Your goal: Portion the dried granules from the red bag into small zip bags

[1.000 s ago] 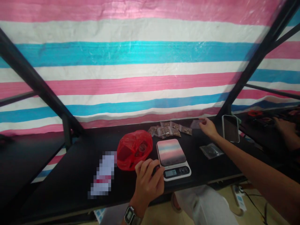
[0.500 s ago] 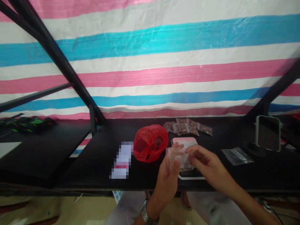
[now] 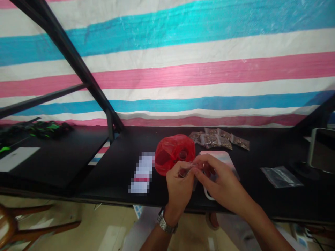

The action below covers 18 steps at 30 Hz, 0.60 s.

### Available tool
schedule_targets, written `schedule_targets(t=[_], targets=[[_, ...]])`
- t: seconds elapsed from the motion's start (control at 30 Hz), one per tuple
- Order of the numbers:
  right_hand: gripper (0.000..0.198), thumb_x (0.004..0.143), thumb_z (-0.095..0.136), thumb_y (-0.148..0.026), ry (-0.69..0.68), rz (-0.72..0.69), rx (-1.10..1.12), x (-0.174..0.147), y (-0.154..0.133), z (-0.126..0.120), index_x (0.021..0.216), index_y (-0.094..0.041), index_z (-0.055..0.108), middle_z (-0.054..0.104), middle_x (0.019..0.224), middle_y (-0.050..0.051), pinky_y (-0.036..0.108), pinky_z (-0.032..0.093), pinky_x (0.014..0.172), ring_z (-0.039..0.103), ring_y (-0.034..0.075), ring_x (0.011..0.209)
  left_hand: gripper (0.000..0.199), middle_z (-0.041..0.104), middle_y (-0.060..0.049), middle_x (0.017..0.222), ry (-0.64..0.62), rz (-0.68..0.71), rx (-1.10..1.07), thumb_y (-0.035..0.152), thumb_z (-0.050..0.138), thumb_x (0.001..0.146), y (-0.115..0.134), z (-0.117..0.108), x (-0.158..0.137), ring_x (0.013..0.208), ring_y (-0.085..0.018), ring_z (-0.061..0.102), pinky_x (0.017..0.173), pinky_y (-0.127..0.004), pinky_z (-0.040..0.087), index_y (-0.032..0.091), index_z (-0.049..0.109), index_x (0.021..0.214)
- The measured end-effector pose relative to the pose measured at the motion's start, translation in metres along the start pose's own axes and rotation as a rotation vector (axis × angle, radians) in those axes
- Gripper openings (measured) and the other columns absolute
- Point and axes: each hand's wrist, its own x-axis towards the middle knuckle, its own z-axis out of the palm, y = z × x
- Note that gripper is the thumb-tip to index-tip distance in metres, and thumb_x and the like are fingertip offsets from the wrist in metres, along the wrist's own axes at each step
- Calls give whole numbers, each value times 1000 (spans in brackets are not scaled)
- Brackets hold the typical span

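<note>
My left hand (image 3: 180, 184) and my right hand (image 3: 218, 177) meet just above the table, fingertips pinched together. Between them is a small clear plastic bag (image 3: 186, 170), mostly hidden by the fingers; both hands grip its edge. Under my right hand lies a white-rimmed flat device that looks like a small scale (image 3: 217, 154), partly covered. Right behind my left hand sits an open red plastic bag (image 3: 167, 150) with a small clear cup (image 3: 183, 153) in it. Several filled clear bags (image 3: 209, 140) of small brownish pieces are piled farther back.
Flat clear bags (image 3: 281, 176) lie to the right, beside a screen on a stand (image 3: 323, 150). A blurred-out paper strip (image 3: 142, 172) lies left of the red bag. A black frame post (image 3: 78, 66) rises at left; a striped sheet (image 3: 183, 76) hangs behind.
My right hand has moved left to meet my left hand, and both now pinch the clear bag closely together. The view has shifted, so things on the table sit farther right or left-edge items show more.
</note>
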Motion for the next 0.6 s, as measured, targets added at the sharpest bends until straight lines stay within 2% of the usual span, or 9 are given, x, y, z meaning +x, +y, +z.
schedule_targets(t=[0.1, 0.23, 0.33, 0.4, 0.47, 0.6], targets=[[19, 92, 67, -34, 80, 68, 40, -10, 8, 5, 109, -26, 68, 67, 84, 1, 28, 49, 61, 58, 17, 68, 22, 75, -3, 74, -61, 183, 173, 33, 85, 85, -4, 2, 0, 68, -15, 69, 64, -25, 55, 18, 73, 74], [18, 90, 64, -36, 122, 152, 180, -14, 19, 9, 104, -25, 66, 68, 88, 2, 28, 54, 65, 64, 17, 72, 6, 75, -5, 85, -127, 576, 500, 20, 70, 95, -8, 2, 2, 80, -19, 69, 74, -32, 57, 21, 73, 91], [17, 86, 62, -34, 94, 195, 227, -12, 27, 5, 99, -24, 68, 67, 84, 1, 28, 55, 65, 63, 17, 70, 20, 75, -7, 94, -175, 771, 721, 14, 61, 100, -8, 1, 2, 89, -22, 68, 84, -37, 57, 21, 73, 114], [17, 85, 60, -33, 87, 220, 216, -10, 31, 0, 96, -24, 68, 67, 80, 0, 28, 54, 64, 62, 17, 68, 29, 74, -8, 98, -220, 839, 807, 16, 59, 101, -6, 1, 2, 94, -23, 66, 90, -39, 56, 21, 70, 128], [16, 84, 61, -33, 110, 235, 188, -9, 34, -6, 93, -23, 70, 69, 78, 1, 28, 53, 63, 62, 17, 68, 32, 72, -8, 99, -264, 876, 852, 25, 63, 102, -2, 1, 1, 98, -25, 66, 95, -41, 56, 20, 67, 133], [21, 83, 70, -38, 154, 259, 218, -7, 36, -15, 98, -24, 71, 74, 82, 2, 30, 55, 65, 66, 18, 69, 50, 72, -12, 113, -342, 850, 866, 48, 73, 97, 3, -3, -1, 110, -27, 68, 103, -42, 56, 19, 65, 137]])
